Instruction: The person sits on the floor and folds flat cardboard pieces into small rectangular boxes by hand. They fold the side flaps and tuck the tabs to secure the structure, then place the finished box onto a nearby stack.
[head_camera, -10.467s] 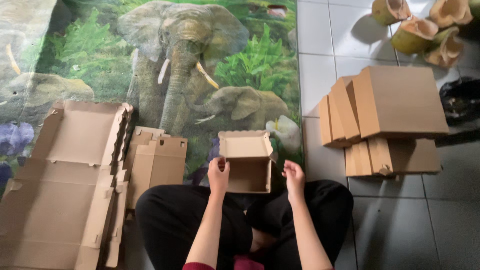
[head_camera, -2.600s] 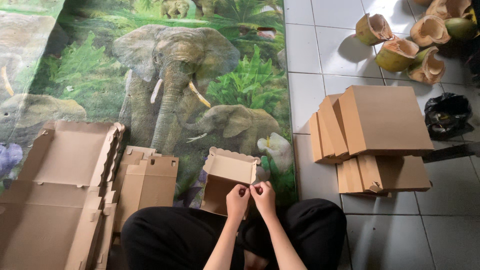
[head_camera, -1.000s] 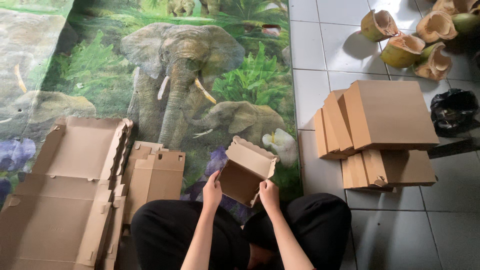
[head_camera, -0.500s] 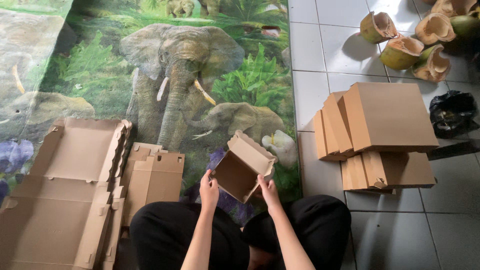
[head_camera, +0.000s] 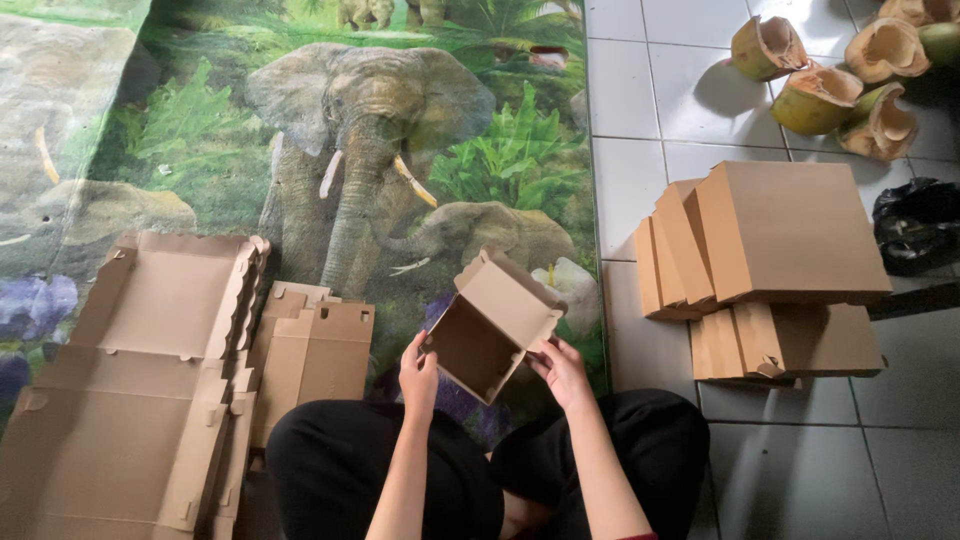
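I hold a small brown cardboard box (head_camera: 492, 325) above my lap, tilted so its open side faces me and its lid flap points up and to the right. My left hand (head_camera: 418, 373) grips the box's lower left edge. My right hand (head_camera: 562, 370) holds its lower right edge, under the lid flap. I sit cross-legged in black trousers (head_camera: 480, 470) at the edge of a mat printed with elephants (head_camera: 370, 130).
Flat, unfolded cardboard blanks (head_camera: 140, 370) lie on the mat to my left, smaller ones (head_camera: 315, 350) beside them. Several folded closed boxes (head_camera: 770, 260) are stacked on the white tile floor to my right. Cut coconut husks (head_camera: 830, 70) and a black bag (head_camera: 920, 225) lie at the far right.
The box has been turned and tilted, so its opening now faces me more, and my hands have shifted along its lower edges. Earlier both hands were pinched together at its right side.
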